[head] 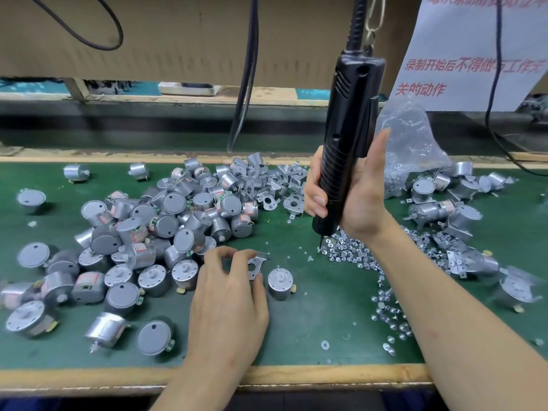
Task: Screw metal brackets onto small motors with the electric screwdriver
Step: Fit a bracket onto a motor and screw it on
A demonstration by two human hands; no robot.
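Note:
My right hand [353, 194] grips the black electric screwdriver [347, 129], which hangs from a cable above; its bit points down at a scatter of loose screws [353, 250] on the green mat. My left hand [228, 289] pinches a small metal bracket [256, 264] with a round hole, held just above the mat. A single upright motor [280, 283] stands right beside that bracket, shaft end up. A large heap of silver motors [166, 223] lies to the left.
A pile of loose brackets [275, 182] lies behind the left hand. Motors with brackets attached [453, 215] lie at the right, next to a clear plastic bag [415, 137]. More screws [388, 315] trail toward the wooden front edge [296, 375]. Cables hang at the back.

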